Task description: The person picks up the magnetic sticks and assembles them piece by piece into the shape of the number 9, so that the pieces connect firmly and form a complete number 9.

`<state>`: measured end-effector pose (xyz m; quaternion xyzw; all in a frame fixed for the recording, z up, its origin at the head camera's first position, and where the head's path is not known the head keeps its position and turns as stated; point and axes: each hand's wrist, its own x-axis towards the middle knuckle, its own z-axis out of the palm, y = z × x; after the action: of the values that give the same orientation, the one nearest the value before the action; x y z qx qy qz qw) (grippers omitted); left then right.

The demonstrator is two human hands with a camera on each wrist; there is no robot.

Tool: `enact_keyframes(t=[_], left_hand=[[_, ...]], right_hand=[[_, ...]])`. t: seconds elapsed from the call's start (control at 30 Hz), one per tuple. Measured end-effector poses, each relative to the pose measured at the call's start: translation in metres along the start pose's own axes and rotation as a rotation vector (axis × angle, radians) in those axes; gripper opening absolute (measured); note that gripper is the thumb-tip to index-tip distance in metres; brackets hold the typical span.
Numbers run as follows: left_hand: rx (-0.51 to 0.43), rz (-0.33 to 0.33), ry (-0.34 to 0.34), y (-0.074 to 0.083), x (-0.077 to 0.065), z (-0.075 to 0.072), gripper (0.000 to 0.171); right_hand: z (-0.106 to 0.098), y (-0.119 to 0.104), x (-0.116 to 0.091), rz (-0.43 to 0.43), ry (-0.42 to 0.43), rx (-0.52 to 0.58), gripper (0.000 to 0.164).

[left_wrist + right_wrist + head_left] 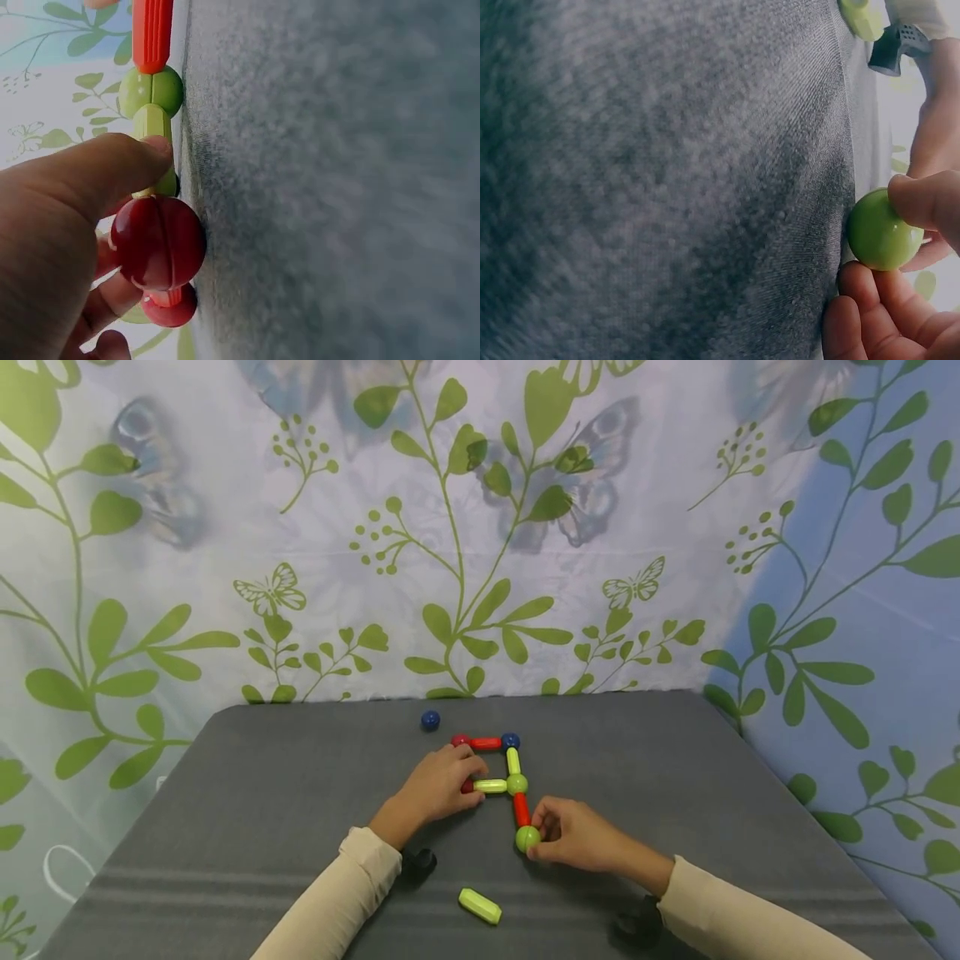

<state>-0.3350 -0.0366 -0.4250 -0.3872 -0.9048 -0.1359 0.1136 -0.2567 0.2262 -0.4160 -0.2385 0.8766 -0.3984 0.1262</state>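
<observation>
A structure of magnetic rods and balls lies on the grey cloth. My left hand (442, 783) holds its left side, the thumb on a yellow-green rod (153, 126) beside a dark red ball (159, 244); its other fingers curl behind. My right hand (581, 835) pinches the green ball (881, 231) at the near end between thumb and fingers. A red rod (521, 810) joins that ball to another green ball (517, 784). Beyond it, a yellow-green rod (513, 761) leads to a blue ball (510, 741), and a red rod (486, 743) to a second red ball (460, 740).
A loose blue ball (430, 720) lies toward the back of the grey-covered table (300, 777). Nearer the front is a loose yellow-green rod (480, 906). Behind the table hangs a leaf-and-butterfly patterned curtain (480, 527).
</observation>
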Motion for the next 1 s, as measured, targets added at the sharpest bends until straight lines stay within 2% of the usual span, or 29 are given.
enact_keyframes(t=[0.07,0.17,0.27,0.33,0.4,0.47,0.63,0.77,0.9,1.0], left_hand=[[0.015,0.013,0.013,0.005,-0.005,-0.005,0.033],[-0.03,0.076,-0.001,0.018,-0.016,-0.017,0.033],[-0.15,0.148,-0.085,0.033,-0.03,-0.029,0.03],[-0.23,0.164,-0.16,0.038,-0.038,-0.033,0.028],[-0.289,0.155,-0.216,0.04,-0.046,-0.036,0.027],[-0.341,0.146,-0.243,0.039,-0.053,-0.037,0.025],[-0.453,0.209,-0.294,0.033,-0.066,-0.036,0.03],[-0.48,0.259,-0.343,0.032,-0.069,-0.034,0.031],[-0.466,0.281,-0.338,0.034,-0.07,-0.03,0.019],[-0.449,0.285,-0.338,0.036,-0.07,-0.029,0.022]], right_hand=[[0.0,-0.001,0.0,-0.004,0.002,0.0,0.029],[0.0,-0.002,-0.001,-0.006,0.003,-0.009,0.029],[-0.001,-0.002,0.0,-0.007,0.004,-0.009,0.029],[-0.003,-0.002,0.001,-0.005,0.005,-0.007,0.029],[-0.004,-0.001,0.002,-0.004,0.007,-0.008,0.029],[-0.004,-0.001,0.002,-0.003,0.008,-0.013,0.029],[-0.004,0.001,0.002,0.013,0.004,-0.009,0.029],[-0.003,0.0,0.001,0.014,0.003,0.004,0.029],[-0.001,-0.001,0.002,0.009,0.002,0.01,0.029],[0.0,-0.001,0.003,0.013,-0.002,0.011,0.029]])
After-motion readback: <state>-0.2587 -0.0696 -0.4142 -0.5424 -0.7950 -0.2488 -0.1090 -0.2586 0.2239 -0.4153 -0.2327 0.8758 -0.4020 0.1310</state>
